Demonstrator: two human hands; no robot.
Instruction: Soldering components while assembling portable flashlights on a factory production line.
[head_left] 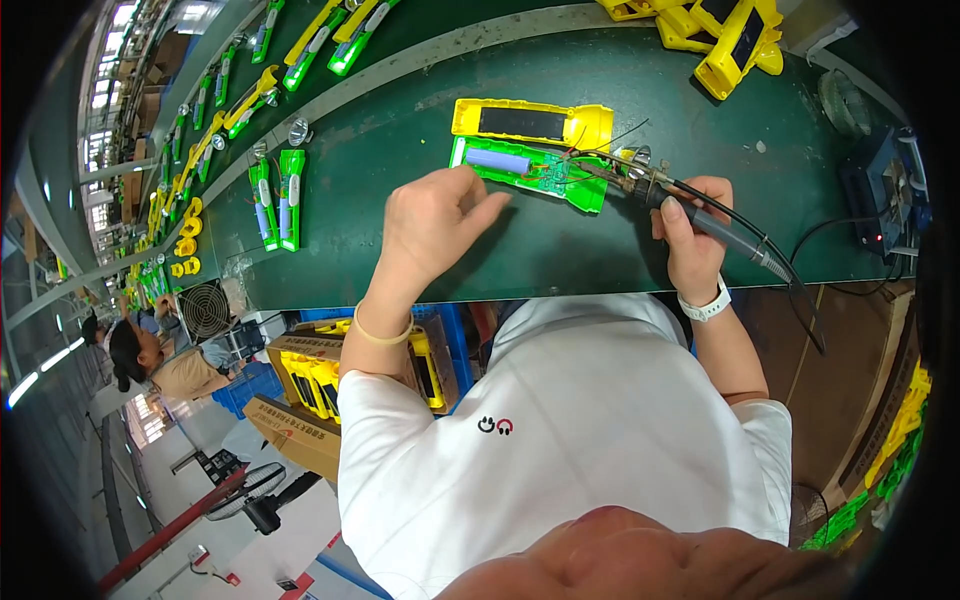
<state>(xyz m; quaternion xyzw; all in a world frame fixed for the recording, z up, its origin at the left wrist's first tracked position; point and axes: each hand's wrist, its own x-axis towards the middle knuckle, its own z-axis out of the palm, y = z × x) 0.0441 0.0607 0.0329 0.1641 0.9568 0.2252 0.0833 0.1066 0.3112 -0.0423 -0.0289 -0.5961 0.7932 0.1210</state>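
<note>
An opened green flashlight housing (584, 196) lies on the green bench, with a purple battery cell (498, 161), a small circuit board (553, 176) and thin wires inside. At its left end my left hand (430, 222) has its fingers curled against the edge, thumb stretched out; the fingertips are partly hidden. My right hand (694, 232) grips a dark soldering iron (722, 232) whose metal tip points left over the circuit board. Just behind the green housing is a yellow housing half (590, 127) with a dark panel. A round reflector lamp (641, 155) sits beside the iron's tip.
Two green housings (289, 200) with cells lie to the left. Yellow housings (740, 45) are piled at the far right. A blue soldering station (876, 190) stands at the right edge, near a coil (842, 102). Cartons (292, 436) of yellow parts stand below the bench; another person (165, 365) is at left.
</note>
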